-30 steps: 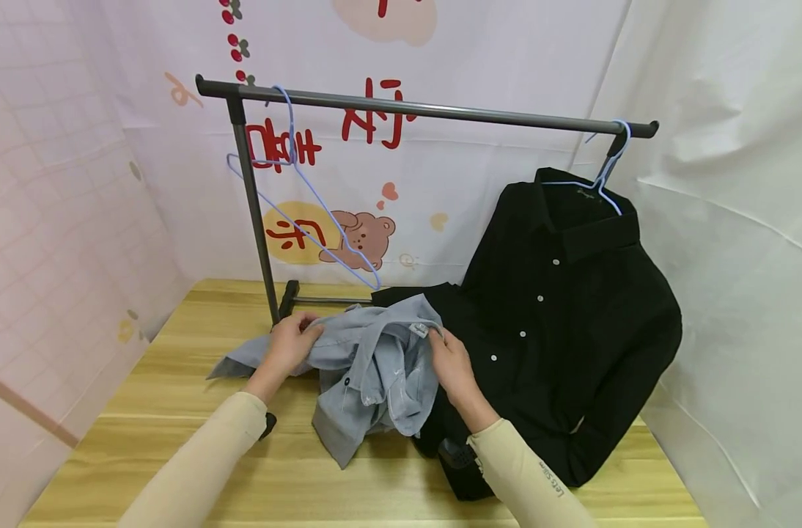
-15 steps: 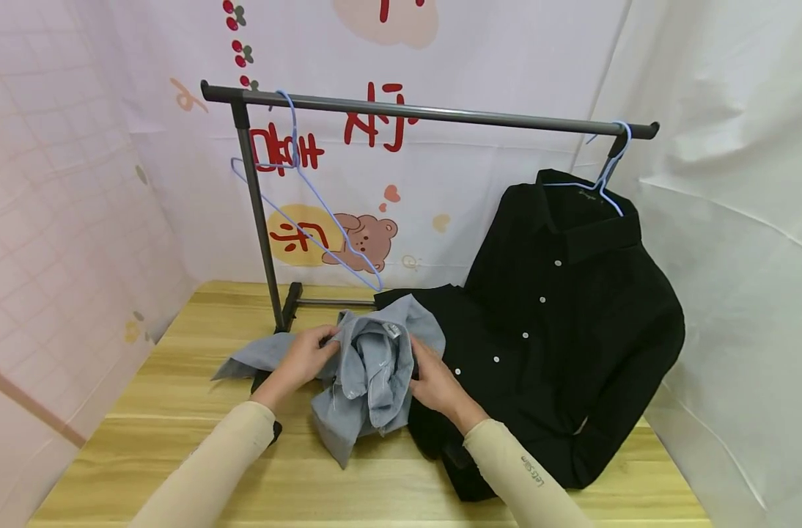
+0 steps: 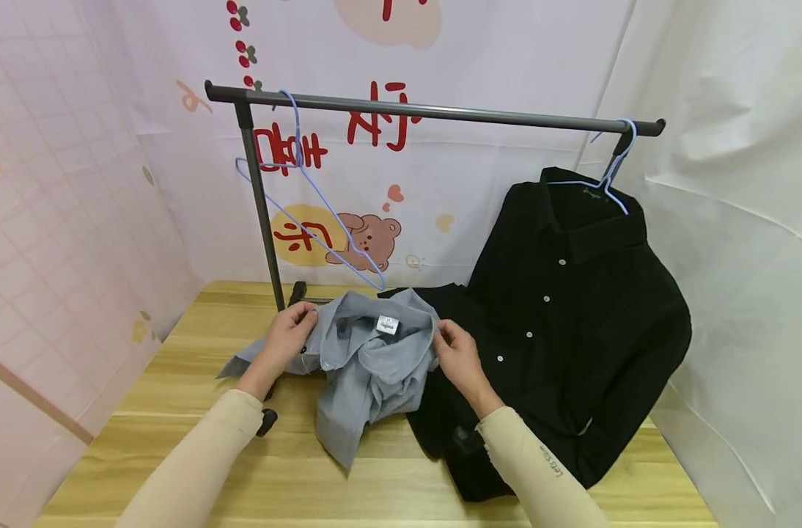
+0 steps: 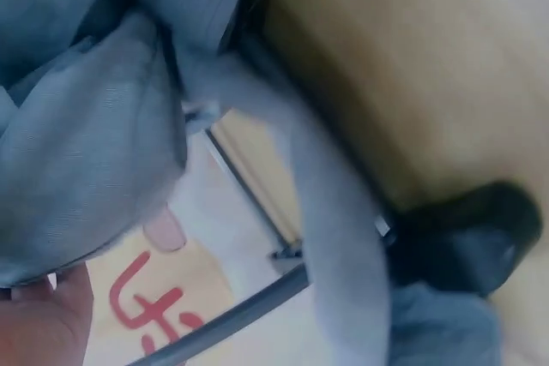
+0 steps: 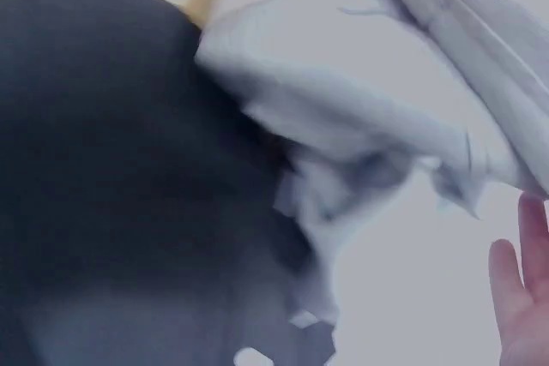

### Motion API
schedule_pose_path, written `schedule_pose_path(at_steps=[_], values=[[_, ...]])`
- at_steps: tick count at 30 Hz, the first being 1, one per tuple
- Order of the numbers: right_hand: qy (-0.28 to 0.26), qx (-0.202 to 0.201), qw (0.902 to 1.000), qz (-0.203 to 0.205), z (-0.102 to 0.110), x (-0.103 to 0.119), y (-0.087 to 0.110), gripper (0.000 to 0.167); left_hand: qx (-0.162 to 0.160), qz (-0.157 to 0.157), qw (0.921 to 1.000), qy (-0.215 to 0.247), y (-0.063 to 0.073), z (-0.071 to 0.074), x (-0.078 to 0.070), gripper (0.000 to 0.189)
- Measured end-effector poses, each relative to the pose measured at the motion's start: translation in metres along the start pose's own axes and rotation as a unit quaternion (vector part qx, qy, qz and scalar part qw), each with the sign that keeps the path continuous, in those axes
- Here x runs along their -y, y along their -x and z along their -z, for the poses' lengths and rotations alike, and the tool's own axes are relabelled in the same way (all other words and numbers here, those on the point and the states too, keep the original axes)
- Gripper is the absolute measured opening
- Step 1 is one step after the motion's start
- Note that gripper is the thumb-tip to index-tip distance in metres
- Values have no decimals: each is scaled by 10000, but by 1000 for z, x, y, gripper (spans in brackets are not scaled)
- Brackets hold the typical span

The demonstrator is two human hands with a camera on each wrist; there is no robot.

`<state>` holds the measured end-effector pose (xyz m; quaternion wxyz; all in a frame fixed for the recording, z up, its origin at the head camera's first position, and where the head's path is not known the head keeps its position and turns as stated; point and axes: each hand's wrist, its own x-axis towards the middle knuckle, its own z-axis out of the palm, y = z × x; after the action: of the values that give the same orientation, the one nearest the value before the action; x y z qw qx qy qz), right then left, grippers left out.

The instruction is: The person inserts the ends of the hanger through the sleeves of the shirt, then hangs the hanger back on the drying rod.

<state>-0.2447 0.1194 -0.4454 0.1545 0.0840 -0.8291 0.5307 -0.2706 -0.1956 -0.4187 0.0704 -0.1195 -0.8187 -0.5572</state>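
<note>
A grey-blue shirt (image 3: 396, 381) hangs bunched between both hands over the table, its collar spread and a white label (image 3: 387, 325) showing inside. On the left, the left hand (image 3: 284, 341) pinches the cloth near a dark button. The right hand (image 3: 462, 361) pinches the opposite side of the collar. In the left wrist view the left hand (image 4: 47, 323) shows only at the lower corner, below the grey cloth (image 4: 94, 143). Fingers of the right hand (image 5: 525, 289) appear at the edge of the right wrist view, by the blurred shirt (image 5: 343, 66).
A dark metal clothes rack (image 3: 440, 112) stands behind. From its left end hangs a bare blue hanger (image 3: 335, 216). A black shirt (image 3: 572, 323) on another blue hanger (image 3: 615, 165) hangs at the right, its lower part lying on the wooden table (image 3: 295, 484).
The bunched grey-blue shirt has been spread at the collar. The hands have moved apart, the right one rightward and the left one leftward. The label now faces the head camera.
</note>
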Motion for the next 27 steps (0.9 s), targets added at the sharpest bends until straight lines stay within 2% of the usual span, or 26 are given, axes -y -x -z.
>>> schedule_pose_path(at_steps=[3,6,8,10,13,16,20,22,24,25,27], values=[[-579,-79,9983,79,18,16,-10,12,-114,-192,9997,112,-3,7,-9,23],[-656,-48,9977,163,37,32,-21,17,-94,-386,9991,177,-5,10,-20,22],[-241,-73,9993,286,50,39,-28,17,-117,-426,9988,206,-7,11,-27,22],[550,-104,9976,419,63,40,-34,16,-134,-384,9991,104,-9,12,-31,22],[1900,-89,9806,472,75,30,-38,13,-64,-184,9990,-391,-12,12,-34,22],[2818,158,9588,320,78,11,-35,13,59,-41,9938,-1107,-15,10,-28,23],[3300,520,9425,-57,70,-11,-23,19,215,22,9829,-1827,-11,6,-9,22],[3341,540,9407,-218,65,-17,-14,26,274,-12,9805,-1948,-7,6,0,21],[3336,354,9420,-120,60,-18,-4,29,345,-99,9799,-1961,-3,7,9,19],[3287,239,9441,50,57,-15,1,28,363,-138,9802,-1943,-2,8,13,18],[3139,78,9467,716,49,-8,12,24,390,-162,9812,-1882,-1,11,17,17]])
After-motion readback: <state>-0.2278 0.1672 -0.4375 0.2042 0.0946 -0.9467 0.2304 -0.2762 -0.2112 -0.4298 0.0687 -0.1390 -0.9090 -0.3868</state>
